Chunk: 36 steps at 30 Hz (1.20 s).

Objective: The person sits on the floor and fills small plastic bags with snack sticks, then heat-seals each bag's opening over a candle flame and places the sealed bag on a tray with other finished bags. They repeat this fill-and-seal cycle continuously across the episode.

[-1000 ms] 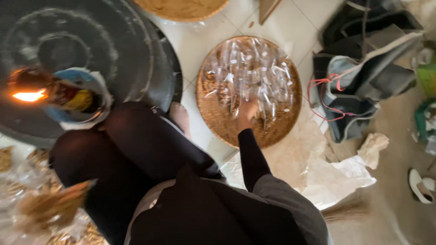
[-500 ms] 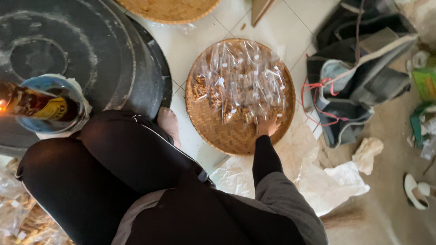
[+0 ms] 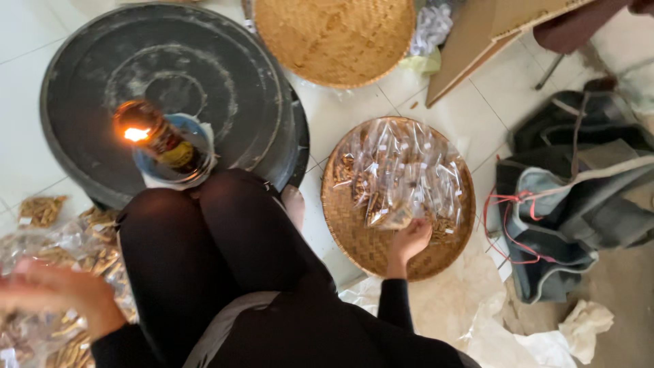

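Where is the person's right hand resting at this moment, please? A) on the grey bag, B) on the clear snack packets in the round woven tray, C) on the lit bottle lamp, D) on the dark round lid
B: the right hand lies on the clear packets piled in the woven tray, apart from the lit bottle lamp.

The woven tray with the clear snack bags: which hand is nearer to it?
Right. The right hand is over the woven tray, touching a clear bag. The left hand is far across, beyond the knees, over loose bags.
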Each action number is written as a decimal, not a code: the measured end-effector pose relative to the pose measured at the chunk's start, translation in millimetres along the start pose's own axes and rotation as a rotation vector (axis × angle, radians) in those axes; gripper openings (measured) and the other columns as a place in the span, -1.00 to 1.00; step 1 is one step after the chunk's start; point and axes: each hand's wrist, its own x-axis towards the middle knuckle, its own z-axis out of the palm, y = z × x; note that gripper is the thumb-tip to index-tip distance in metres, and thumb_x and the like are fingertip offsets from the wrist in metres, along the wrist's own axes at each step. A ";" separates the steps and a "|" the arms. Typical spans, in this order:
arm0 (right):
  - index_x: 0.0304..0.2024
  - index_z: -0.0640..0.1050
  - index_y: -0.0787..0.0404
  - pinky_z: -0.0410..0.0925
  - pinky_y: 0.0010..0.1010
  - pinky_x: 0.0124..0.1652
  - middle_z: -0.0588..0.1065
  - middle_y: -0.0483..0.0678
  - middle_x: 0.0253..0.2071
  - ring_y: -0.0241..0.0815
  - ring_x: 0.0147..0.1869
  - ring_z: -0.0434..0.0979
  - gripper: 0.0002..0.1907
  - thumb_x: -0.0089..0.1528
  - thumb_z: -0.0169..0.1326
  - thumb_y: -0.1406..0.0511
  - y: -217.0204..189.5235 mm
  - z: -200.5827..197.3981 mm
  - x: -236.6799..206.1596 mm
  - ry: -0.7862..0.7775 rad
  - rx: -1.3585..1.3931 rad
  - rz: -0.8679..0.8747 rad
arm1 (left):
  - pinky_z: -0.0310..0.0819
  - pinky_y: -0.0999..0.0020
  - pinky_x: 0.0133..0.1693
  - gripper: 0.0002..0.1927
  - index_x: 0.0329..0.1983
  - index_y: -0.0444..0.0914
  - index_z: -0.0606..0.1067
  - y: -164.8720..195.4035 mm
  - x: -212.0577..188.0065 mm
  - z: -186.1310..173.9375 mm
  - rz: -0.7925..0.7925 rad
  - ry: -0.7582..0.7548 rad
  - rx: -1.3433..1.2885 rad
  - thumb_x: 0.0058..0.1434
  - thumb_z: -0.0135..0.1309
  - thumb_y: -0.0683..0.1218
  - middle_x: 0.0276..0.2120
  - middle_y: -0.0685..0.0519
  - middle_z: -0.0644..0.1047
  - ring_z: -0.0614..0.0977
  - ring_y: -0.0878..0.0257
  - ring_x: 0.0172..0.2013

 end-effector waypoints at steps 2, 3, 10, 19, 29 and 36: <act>-0.21 0.40 0.35 0.34 -0.24 -0.11 0.40 0.09 -0.23 -0.05 -0.15 0.40 -0.92 0.40 0.00 0.44 -31.0 0.4 -3.6 -0.014 0.220 -0.065 | 0.30 0.19 0.27 -0.60 0.09 -0.47 0.37 31.9 -4.1 31.7 -0.161 0.034 -0.700 0.51 -0.26 -0.02 0.01 -0.11 0.45 0.47 0.14 0.09; -0.18 0.38 0.35 0.32 -0.30 -0.08 0.37 0.06 -0.23 -0.11 -0.14 0.36 -0.92 0.44 -0.02 0.44 -51.5 1.6 -6.2 -0.017 0.334 -0.091 | 0.21 0.16 0.34 -0.59 0.29 -0.39 0.22 54.4 -25.8 32.6 0.279 -0.238 -0.256 0.68 -0.34 0.04 0.23 -0.11 0.32 0.37 0.11 0.22; -0.07 0.32 0.25 0.27 -0.46 -0.08 0.40 -0.05 -0.15 -0.33 -0.14 0.30 -0.92 0.47 -0.08 0.35 -207.5 -25.1 -49.8 -0.459 1.214 0.005 | 0.32 0.10 0.19 -0.28 0.44 -0.18 0.21 162.7 -129.3 113.5 -0.781 -1.111 -1.042 0.39 -0.22 0.34 0.33 0.02 0.34 0.39 0.15 0.30; 0.51 0.03 0.28 0.13 -0.02 0.45 0.05 0.09 0.56 0.04 0.60 0.07 0.02 0.29 -0.39 -0.31 -308.3 -12.0 -104.0 -1.285 1.548 0.328 | 0.22 0.10 0.24 -0.25 0.57 -0.15 0.04 141.6 -163.0 79.0 -1.101 -0.986 -1.241 0.43 -0.31 0.30 0.43 -0.01 0.23 0.40 0.06 0.22; 0.61 -0.26 0.17 -0.27 -0.16 0.61 -0.14 0.12 0.67 0.02 0.75 -0.21 0.17 0.23 -0.61 -0.45 -343.0 -20.6 -96.4 -1.615 1.321 -0.145 | -0.11 0.07 0.50 -0.06 0.59 -0.32 -0.16 187.4 -107.6 58.0 -0.539 -0.759 -1.086 0.45 -0.13 0.34 0.57 -0.17 -0.07 -0.02 -0.01 0.56; 0.59 -0.30 0.19 -0.22 -0.03 0.58 -0.26 0.09 0.68 0.04 0.76 -0.29 0.23 0.16 -0.56 -0.46 -355.2 -23.6 -79.3 -1.673 1.414 -0.117 | -0.04 0.10 0.52 -0.01 0.59 -0.41 -0.06 205.2 -97.6 46.3 -0.091 -0.704 -0.768 0.47 -0.43 0.47 0.57 -0.20 0.06 0.15 -0.05 0.54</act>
